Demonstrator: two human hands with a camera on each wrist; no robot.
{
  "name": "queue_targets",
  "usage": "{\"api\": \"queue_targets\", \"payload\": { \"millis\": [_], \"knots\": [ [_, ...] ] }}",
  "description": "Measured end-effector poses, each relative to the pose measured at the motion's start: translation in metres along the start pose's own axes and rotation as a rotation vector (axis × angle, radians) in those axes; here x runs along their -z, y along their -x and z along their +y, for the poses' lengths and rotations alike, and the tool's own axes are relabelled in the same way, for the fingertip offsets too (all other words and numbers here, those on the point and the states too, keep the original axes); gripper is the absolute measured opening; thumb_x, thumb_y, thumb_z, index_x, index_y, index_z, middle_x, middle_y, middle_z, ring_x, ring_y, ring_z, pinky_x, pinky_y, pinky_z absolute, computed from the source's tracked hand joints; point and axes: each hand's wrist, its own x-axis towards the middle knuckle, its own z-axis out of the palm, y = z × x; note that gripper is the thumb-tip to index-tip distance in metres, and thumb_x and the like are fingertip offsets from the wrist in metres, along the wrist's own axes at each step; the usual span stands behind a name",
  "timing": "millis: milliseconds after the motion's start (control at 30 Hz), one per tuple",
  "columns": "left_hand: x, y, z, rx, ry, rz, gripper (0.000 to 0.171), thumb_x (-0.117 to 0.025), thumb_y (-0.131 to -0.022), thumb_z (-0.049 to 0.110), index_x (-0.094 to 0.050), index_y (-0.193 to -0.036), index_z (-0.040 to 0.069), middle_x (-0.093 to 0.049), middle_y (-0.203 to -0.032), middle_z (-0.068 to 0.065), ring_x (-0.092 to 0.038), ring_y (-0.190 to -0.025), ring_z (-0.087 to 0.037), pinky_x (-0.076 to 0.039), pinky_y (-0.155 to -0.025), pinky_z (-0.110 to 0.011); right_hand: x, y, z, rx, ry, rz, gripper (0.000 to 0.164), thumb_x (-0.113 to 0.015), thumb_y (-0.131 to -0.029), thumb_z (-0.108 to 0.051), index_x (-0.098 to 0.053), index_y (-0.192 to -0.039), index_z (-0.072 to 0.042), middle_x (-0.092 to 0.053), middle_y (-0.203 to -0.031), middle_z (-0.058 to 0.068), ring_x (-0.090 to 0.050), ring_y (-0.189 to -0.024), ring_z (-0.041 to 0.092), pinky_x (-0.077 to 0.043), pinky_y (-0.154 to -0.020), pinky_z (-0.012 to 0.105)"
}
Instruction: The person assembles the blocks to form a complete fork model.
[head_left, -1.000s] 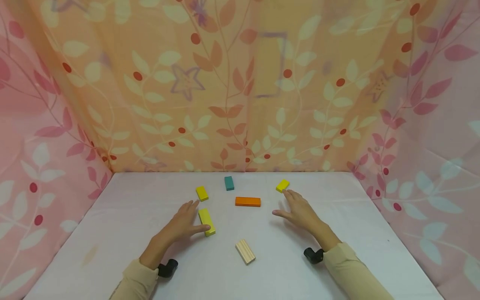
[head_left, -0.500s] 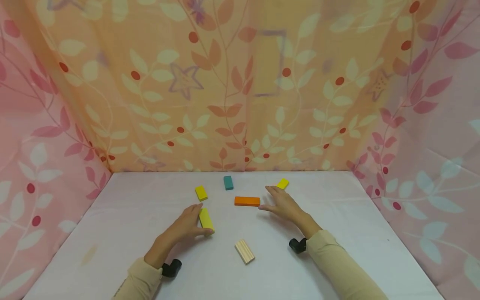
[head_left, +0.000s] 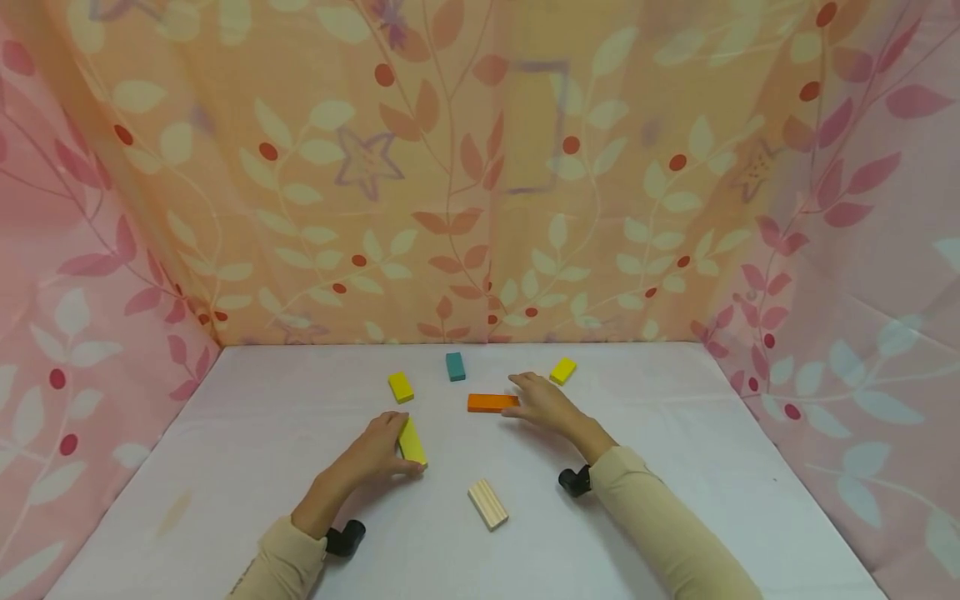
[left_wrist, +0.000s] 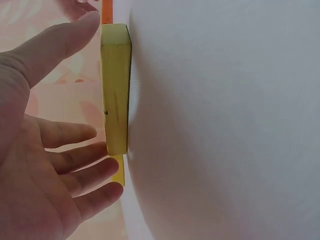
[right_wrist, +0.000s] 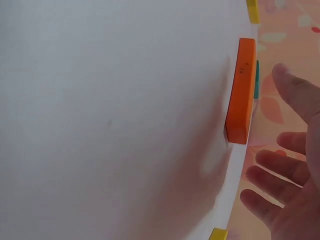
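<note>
My left hand (head_left: pixel 375 452) reaches round the long yellow block (head_left: pixel 412 443), thumb at its near end and fingers by its far end. In the left wrist view the fingers are spread and relaxed beside this block (left_wrist: pixel 115 95), and no firm grip shows; contact is hard to tell. My right hand (head_left: pixel 551 406) hovers at the right end of the orange block (head_left: pixel 489 403), covering that end a little in the head view. The right wrist view has the fingers loose and apart from the orange block (right_wrist: pixel 242 90). Both blocks lie flat on the white tabletop.
A small yellow block (head_left: pixel 401 387) and a teal block (head_left: pixel 455 367) lie farther back. Another yellow block (head_left: pixel 563 371) sits beyond my right hand. Nearer is a grooved plain wood block (head_left: pixel 488 504). Patterned cloth (head_left: pixel 465 208) walls in the white table (head_left: pixel 247 433).
My right hand has moved left, from beside the back-right yellow block to the orange block's right end. My left hand has shifted slightly right, closer around the long yellow block.
</note>
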Motion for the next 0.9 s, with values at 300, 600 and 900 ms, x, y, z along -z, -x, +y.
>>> {"api": "queue_targets", "payload": {
  "millis": [300,600,900],
  "knots": [
    [0.002,0.000,0.000,-0.009,-0.039,-0.001,0.086,-0.087,-0.072,0.034,-0.048,-0.138,-0.004,-0.046,-0.145,-0.021,-0.045,-0.132,-0.037,-0.038,-0.111,-0.052,-0.010,-0.016,-0.008,-0.014,-0.063,-0.042,0.056,-0.074,-0.087,-0.031,-0.058,-0.132,-0.002,-0.062,-0.123,0.013,-0.060,-0.110,0.026,-0.049,-0.102,0.042],
    [0.001,-0.002,0.002,-0.002,-0.036,0.002,0.086,-0.087,-0.070,0.034,-0.050,-0.137,-0.003,-0.048,-0.144,-0.020,-0.047,-0.131,-0.035,-0.038,-0.111,-0.051,-0.012,-0.021,-0.011,0.000,-0.042,-0.045,0.040,-0.074,-0.086,-0.019,-0.066,-0.120,0.000,-0.066,-0.108,0.011,-0.059,-0.094,0.022,-0.052,-0.094,0.039],
    [0.002,-0.003,0.001,0.002,-0.065,-0.003,0.082,-0.088,-0.069,0.034,-0.053,-0.135,-0.002,-0.050,-0.141,-0.018,-0.050,-0.127,-0.033,-0.041,-0.109,-0.050,-0.012,-0.025,-0.013,-0.035,-0.057,-0.063,0.032,-0.074,-0.086,-0.015,-0.071,-0.114,0.000,-0.068,-0.104,0.009,-0.060,-0.093,0.020,-0.052,-0.094,0.038]
  ]
}}
